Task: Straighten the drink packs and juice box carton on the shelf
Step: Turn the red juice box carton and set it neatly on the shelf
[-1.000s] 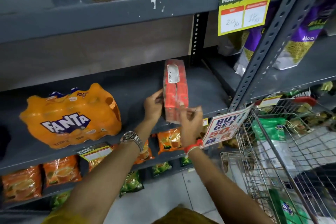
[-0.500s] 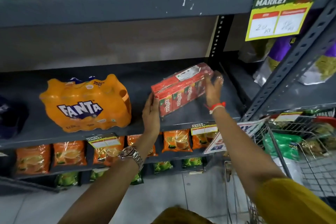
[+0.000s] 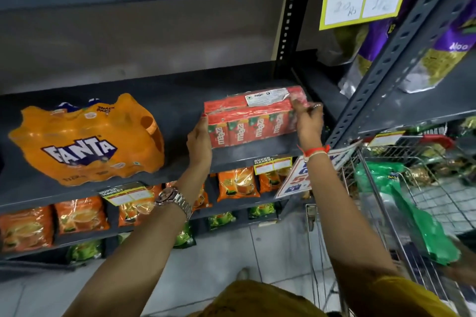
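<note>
Two hands on the juice box carton (head view, the only one). It lies on the shelf right of the Fanta pack, well apart from it. Its long axis runs left-right, roughly parallel to the shelf's front edge.

The left hand grips the end nearer the Fanta pack, thumb up the front corner and fingers hidden behind. The right hand curls over the far top corner (blurred).

My read: neither hand is nearer, so next comes a small two-handed nudge to square it.

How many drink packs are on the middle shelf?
2: orange Fanta pack at left; red Maaza carton at right, between left hand and right hand. More may sit off-frame.
</note>
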`<state>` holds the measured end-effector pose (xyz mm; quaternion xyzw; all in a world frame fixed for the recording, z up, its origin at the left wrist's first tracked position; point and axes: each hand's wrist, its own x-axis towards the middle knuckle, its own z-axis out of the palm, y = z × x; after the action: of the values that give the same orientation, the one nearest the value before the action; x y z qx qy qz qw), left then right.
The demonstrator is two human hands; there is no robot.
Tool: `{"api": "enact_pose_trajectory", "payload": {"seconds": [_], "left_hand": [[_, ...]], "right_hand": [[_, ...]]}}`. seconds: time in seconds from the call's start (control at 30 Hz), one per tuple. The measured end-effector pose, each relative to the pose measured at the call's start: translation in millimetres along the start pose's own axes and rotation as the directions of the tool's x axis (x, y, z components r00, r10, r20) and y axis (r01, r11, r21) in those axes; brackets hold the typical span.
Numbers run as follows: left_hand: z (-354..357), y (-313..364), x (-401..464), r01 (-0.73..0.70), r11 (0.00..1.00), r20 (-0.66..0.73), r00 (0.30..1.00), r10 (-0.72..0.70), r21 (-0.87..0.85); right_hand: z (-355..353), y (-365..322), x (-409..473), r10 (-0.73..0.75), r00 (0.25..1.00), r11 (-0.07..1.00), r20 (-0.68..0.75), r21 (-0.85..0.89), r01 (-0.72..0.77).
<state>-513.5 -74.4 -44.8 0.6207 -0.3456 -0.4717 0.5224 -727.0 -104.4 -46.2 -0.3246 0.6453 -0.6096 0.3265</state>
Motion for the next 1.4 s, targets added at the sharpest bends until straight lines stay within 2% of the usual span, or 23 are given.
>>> {"api": "enact_pose_trajectory", "payload": {"seconds": [0.13,0.23,0.5,0.7,1.03,1.4], "left_hand": [[11.5,-4.2,-14.4,-0.037,0.998,0.002,0.999,0.037,0.055],[12.7,-4.2,-21.2,-0.046,0.997,0.007,0.999,0.046,0.066],[11.0,-5.6,-28.3,-0.066,0.992,0.042,0.997,0.062,0.111],[9.8,-7.4,-29.8,-0.066,0.99,0.051,0.997,0.06,0.127],[10.8,-11.6,-31.8,-0.09,0.989,0.03,0.996,0.087,0.118],[10.8,-16.4,-32.9,-0.129,0.987,0.043,0.991,0.126,0.094]], "right_hand": [[-9.8,7.8,-17.9,-0.029,0.988,0.999,-0.149,-0.043,0.023],[-11.6,5.2,-25.1,-0.045,0.982,0.997,-0.183,-0.068,0.033],[-21.2,3.9,-33.4,-0.019,0.981,1.0,-0.194,-0.016,0.016],[-23.1,4.7,-36.1,-0.021,0.971,0.998,-0.238,-0.058,0.008],[-20.5,4.7,-35.8,-0.025,0.971,0.993,-0.239,-0.118,-0.003],[-20.9,3.8,-36.1,0.002,0.981,0.995,-0.194,-0.096,-0.021]]}}
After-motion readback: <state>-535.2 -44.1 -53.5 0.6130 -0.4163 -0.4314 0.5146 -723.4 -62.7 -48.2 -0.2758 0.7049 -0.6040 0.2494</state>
